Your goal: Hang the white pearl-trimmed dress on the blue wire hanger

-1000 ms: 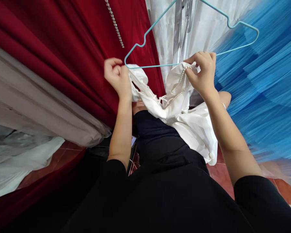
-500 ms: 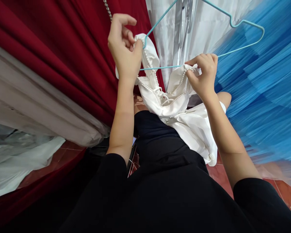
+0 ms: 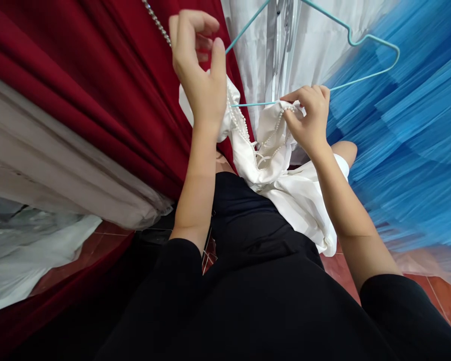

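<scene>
Both hands (image 3: 199,75) grip white dress (image 3: 285,185); hanger (image 3: 361,40) above

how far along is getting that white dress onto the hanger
Partly done: the left hand has one shoulder of the white dress up at the teal hanger's end. The right hand pinches the pearl-trimmed other shoulder below the bar; that side is left.

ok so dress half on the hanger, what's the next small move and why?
Probably settle the left shoulder of the dress onto the hanger. The left hand holds that pearl-edged shoulder up at the hanger's left end, while the right hand pins the other shoulder against the lower bar. The skirt hangs loose below.
</scene>
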### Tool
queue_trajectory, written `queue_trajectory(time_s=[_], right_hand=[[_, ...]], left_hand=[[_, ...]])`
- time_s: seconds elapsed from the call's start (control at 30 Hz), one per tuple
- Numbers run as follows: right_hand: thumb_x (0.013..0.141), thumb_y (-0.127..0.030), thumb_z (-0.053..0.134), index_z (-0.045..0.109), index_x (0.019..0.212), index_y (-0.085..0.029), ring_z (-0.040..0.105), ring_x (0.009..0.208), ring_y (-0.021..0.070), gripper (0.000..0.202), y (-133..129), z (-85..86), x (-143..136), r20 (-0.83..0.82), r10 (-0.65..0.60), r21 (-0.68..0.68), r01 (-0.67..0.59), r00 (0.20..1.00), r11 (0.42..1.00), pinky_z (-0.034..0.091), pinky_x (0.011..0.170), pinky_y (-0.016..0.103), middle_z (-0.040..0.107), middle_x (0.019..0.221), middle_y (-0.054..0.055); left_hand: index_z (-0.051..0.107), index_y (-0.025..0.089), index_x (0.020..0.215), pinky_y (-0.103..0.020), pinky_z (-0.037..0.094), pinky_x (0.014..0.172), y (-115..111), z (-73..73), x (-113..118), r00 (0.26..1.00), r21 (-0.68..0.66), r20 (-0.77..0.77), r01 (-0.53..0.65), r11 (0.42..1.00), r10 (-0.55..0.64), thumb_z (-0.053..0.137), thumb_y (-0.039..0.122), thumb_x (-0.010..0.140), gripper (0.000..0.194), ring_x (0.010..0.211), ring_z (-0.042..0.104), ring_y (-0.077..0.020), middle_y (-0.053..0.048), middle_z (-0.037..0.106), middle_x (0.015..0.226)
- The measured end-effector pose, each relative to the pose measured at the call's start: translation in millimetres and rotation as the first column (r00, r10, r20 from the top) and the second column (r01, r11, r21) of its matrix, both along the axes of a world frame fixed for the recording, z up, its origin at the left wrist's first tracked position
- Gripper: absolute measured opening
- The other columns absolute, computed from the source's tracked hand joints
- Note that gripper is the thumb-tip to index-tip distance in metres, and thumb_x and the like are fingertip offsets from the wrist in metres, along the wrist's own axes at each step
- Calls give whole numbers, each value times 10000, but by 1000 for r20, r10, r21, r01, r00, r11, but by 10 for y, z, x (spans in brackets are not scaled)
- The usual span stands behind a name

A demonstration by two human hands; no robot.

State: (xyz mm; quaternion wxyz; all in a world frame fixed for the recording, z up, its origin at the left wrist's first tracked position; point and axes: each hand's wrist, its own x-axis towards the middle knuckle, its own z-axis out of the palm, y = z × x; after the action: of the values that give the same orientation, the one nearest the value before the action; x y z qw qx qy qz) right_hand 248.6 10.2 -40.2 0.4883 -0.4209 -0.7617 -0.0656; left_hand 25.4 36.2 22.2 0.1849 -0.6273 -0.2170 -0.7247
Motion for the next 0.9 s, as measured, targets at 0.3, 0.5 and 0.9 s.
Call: queue_trajectory(time_s=[0.3,0.5,0.9], right_hand=[[860,-203,483,604,973,-290,467,1197,271,187,-60,-15,131,-42,-28,139,34,999,990,310,1119,516,547,1188,39],[722,-142,473,414,837,-244,487,1001,284,165,30,324,877,-468,-126,358,318,875,878,400,850,435,445,946,89],[574,53,429,271,687,-230,481,647,118,343,426,974,857,-177,-294,272,334,939,903,358,558,217,495,717,-8]], left_hand=[[592,264,1130,-432,461,911,-288,-581,521,880,-510,-442,-84,856,-176,404,126,1009,263,989,625,-246,-28,655,998],[650,261,1024,-422,472,931,-233,-515,252,878,-575,-412,-42,817,-245,468,139,996,221,953,661,-268,-35,660,905],[670,289,1059,-451,428,952,-303,-469,228,867,-624,-425,-73,778,-259,458,224,1002,229,979,633,-308,-55,652,889]])
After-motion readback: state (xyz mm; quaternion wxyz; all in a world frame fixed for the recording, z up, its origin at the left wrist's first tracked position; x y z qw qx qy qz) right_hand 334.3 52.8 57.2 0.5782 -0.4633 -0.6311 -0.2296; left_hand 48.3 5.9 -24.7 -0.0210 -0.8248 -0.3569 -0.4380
